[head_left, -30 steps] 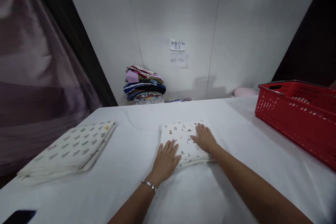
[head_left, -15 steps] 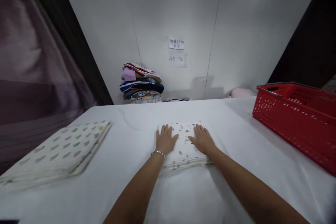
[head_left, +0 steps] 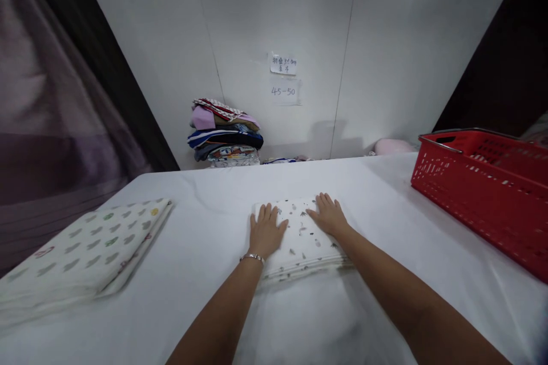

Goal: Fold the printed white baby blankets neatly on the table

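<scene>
A folded white cloth (head_left: 302, 239) with small grey and dark prints lies on the white-covered table (head_left: 205, 296) in front of me. My left hand (head_left: 266, 232) rests flat on its left side, fingers stretched out, a bracelet at the wrist. On the far right part of the same cloth lies my right hand (head_left: 329, 215), palm down with its fingers extended. Several folded layers show along the cloth's near edge. Neither hand grips anything.
At the left lies another folded white cloth (head_left: 94, 245) with grey shapes. A red plastic basket (head_left: 479, 194) stands on the right. Behind the table are a stack of folded textiles (head_left: 225, 134), a pink item (head_left: 394, 147) and a wall with paper notes (head_left: 285, 92).
My right hand has slid slightly farther away toward the cloth's far right corner. My left hand stays on the left side. The view has shifted slightly.
</scene>
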{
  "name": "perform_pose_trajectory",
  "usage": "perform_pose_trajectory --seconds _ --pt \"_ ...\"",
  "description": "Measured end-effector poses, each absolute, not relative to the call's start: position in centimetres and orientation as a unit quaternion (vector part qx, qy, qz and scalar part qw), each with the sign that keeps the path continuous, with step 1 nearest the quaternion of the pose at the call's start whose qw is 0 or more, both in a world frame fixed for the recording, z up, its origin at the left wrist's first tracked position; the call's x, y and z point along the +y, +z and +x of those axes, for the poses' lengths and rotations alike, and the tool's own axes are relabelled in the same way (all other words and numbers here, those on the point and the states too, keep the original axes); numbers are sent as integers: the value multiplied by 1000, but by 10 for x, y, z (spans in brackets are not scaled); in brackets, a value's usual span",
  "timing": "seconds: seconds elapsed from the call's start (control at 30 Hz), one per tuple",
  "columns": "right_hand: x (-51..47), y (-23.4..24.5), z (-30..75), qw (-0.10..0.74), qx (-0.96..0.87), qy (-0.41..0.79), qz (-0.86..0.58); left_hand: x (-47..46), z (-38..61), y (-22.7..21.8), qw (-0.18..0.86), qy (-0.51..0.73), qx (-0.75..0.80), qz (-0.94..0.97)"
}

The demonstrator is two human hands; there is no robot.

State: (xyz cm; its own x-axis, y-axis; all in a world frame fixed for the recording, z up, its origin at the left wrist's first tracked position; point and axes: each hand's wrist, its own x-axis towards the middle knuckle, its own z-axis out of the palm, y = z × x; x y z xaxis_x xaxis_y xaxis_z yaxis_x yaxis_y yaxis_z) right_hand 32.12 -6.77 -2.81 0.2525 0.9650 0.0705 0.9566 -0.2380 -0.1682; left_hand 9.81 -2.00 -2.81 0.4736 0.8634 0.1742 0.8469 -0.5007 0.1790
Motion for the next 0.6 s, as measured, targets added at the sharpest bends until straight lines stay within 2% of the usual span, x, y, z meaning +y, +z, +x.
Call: perform_pose_trajectory --seconds 0.27,0.4,0.6 --pt "-68 -9 314 62 -599 67 -795 -19 99 -11 65 83 510 854" --pt "-100 -6 305 81 -633 26 -769 -47 92 0 50 91 483 869" --pt "-149 -24 299 88 -673 -16 -734 -98 77 -17 15 113 399 910"
